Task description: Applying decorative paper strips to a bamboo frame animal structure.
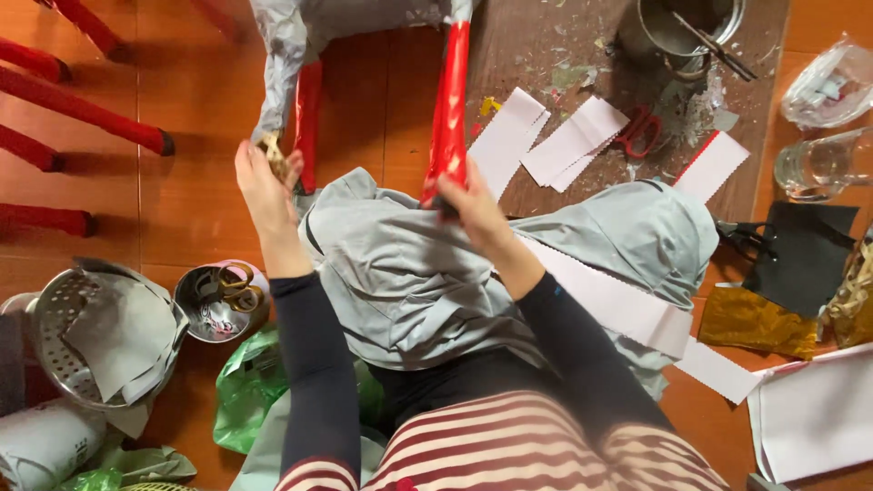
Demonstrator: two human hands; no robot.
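Our right hand (pixel 466 202) grips the red-wrapped leg (pixel 448 109), left hand (pixel 265 178) pinches a paper scrap (pixel 273 153) — the grey body (pixel 284 55) still looks bare.

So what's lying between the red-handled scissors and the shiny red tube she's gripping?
Head view: white paper strips lie between the red-handled scissors and the shiny red tube.

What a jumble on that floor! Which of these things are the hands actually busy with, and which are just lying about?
In hand:
- left hand gripping a crumpled brownish wad by the grey paper-covered shape
- right hand grasping the shiny red leg

Lying about:
- red scissors
- white paper strips
- metal pot
- glass
- gold foil
- colander
- green bag
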